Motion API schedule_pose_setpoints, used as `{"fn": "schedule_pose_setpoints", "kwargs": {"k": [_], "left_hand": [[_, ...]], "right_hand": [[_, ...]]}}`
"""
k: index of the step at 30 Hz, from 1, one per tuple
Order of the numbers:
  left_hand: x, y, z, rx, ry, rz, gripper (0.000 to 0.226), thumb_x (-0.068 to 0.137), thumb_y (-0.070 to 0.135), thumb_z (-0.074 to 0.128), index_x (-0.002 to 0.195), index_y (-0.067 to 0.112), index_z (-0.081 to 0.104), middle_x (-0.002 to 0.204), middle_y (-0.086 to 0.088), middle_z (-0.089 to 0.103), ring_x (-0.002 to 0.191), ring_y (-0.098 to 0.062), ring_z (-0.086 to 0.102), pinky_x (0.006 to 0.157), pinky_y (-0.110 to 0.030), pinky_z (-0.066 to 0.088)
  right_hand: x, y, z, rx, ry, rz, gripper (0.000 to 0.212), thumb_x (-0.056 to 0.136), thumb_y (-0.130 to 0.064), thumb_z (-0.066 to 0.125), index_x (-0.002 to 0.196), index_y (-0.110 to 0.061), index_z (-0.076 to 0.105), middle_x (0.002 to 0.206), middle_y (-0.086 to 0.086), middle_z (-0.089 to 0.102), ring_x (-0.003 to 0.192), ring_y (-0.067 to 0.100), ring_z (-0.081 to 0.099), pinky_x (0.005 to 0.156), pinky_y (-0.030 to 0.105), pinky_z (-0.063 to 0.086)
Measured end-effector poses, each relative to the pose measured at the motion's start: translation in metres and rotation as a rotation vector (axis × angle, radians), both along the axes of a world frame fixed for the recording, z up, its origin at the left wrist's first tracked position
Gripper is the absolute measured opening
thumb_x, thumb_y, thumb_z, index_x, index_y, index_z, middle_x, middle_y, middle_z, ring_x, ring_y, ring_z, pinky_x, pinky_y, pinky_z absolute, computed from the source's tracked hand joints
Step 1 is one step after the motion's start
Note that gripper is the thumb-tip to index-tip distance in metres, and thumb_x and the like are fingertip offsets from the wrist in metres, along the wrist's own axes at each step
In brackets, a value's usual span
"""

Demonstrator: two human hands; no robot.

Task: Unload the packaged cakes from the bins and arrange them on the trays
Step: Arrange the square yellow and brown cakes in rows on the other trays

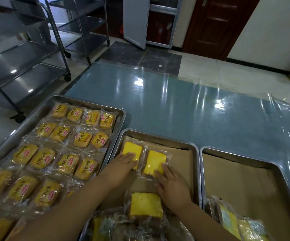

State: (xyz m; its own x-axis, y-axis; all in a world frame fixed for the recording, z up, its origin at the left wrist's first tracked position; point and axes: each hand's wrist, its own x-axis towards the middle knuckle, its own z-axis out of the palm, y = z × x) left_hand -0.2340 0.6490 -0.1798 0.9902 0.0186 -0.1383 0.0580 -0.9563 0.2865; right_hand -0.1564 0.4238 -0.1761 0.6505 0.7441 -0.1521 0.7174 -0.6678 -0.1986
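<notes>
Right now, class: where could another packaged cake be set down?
Free: middle tray cardboard right of the two cakes under the hands; right tray far half. Crowded: left tray, full of cakes.

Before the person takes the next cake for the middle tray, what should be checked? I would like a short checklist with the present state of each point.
1. Two cakes in the middle tray lie flat side by side: ok.
2. Left hand rests on the left cake, right hand on the right cake; neither free yet: not ok.
3. Bare cardboard liner right of them: ok.
4. Third cake within reach: ok.
5. Wrappers intact: cannot tell.
</notes>
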Motion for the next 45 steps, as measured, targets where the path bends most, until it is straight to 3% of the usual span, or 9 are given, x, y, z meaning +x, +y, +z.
{"fn": "schedule_pose_setpoints", "kwargs": {"k": [4,14,17,20,24,27,33,39,45], "left_hand": [[0.001,0.0,-0.001,-0.007,-0.011,0.025,0.062,0.093,-0.002,0.038,0.147,0.024,0.024,0.158,-0.003,0.004,0.145,-0.016,-0.002,0.111,-0.027,-0.011],[0.004,-0.003,0.01,0.011,0.037,0.054,0.056,0.096,0.006,0.038,0.147,0.023,0.024,0.158,-0.004,0.004,0.145,-0.017,-0.002,0.113,-0.028,-0.009],[0.001,-0.01,0.016,0.026,0.047,0.049,0.056,0.096,0.011,0.04,0.148,0.023,0.022,0.158,-0.005,0.004,0.145,-0.018,-0.002,0.114,-0.031,-0.007],[-0.007,-0.019,0.019,0.022,0.034,0.004,0.056,0.095,0.019,0.045,0.147,0.024,0.024,0.158,-0.002,0.01,0.145,-0.017,0.003,0.116,-0.032,-0.001],[-0.024,-0.033,0.02,-0.016,0.006,-0.015,0.043,0.087,0.033,0.056,0.129,0.025,0.052,0.135,0.001,0.048,0.132,-0.019,0.031,0.109,-0.036,0.021],[-0.036,-0.043,0.02,0.023,-0.015,0.011,0.037,0.082,0.046,0.057,0.114,0.028,0.061,0.115,0.006,0.052,0.118,-0.017,0.035,0.104,-0.035,0.027],[-0.049,-0.056,0.026,-0.048,0.217,0.076,0.061,0.073,0.065,0.056,0.121,0.027,0.051,0.126,0.004,0.048,0.118,-0.017,0.035,0.094,-0.033,0.028],[-0.05,-0.058,0.035,-0.114,0.316,0.141,0.061,0.069,0.064,0.062,0.115,0.025,0.052,0.118,0.002,0.048,0.113,-0.019,0.039,0.085,-0.031,0.032],[-0.049,-0.06,0.041,-0.191,0.434,0.227,0.057,0.081,0.057,0.059,0.126,0.024,0.047,0.117,-0.001,0.052,0.106,-0.02,0.052,0.071,-0.027,0.037]], "right_hand": [[0.007,0.007,-0.002,-0.02,0.004,-0.003,0.047,0.1,-0.042,0.028,0.146,-0.035,0.026,0.159,-0.003,0.006,0.146,0.017,-0.001,0.116,0.03,0.013],[0.028,0.013,0.003,-0.093,0.044,0.036,0.068,0.093,-0.005,0.045,0.148,-0.034,0.018,0.159,0.0,-0.002,0.146,0.019,-0.004,0.114,0.026,0.018],[0.023,0.011,0.009,-0.062,0.038,0.001,0.064,0.094,-0.011,0.046,0.148,-0.03,0.018,0.159,0.003,0.0,0.146,0.021,-0.002,0.115,0.028,0.015],[0.01,0.006,0.017,0.123,0.015,-0.038,0.05,0.091,-0.013,0.051,0.139,-0.024,0.042,0.153,0.005,0.028,0.14,0.02,0.026,0.11,0.025,0.021],[-0.012,-0.003,0.028,0.284,0.239,-0.003,0.025,0.087,-0.015,0.059,0.109,-0.02,0.069,0.117,0.0,0.064,0.101,0.014,0.059,0.076,0.012,0.034],[-0.023,-0.013,0.027,0.2,0.311,0.017,0.026,0.083,-0.03,0.065,0.108,-0.024,0.067,0.11,-0.004,0.063,0.098,0.012,0.056,0.073,0.016,0.034],[-0.032,-0.022,0.026,0.04,0.387,0.079,0.06,0.081,-0.045,0.065,0.135,-0.032,0.044,0.133,-0.007,0.05,0.118,0.014,0.04,0.086,0.018,0.026],[-0.033,-0.02,0.025,-0.113,0.299,0.121,0.068,0.079,-0.057,0.06,0.139,-0.032,0.039,0.131,0.0,0.048,0.117,0.021,0.038,0.097,0.029,0.03],[-0.031,-0.023,0.022,-0.118,0.333,0.128,0.062,0.076,-0.059,0.062,0.132,-0.036,0.049,0.114,0.003,0.048,0.106,0.021,0.035,0.087,0.031,0.031]]}}
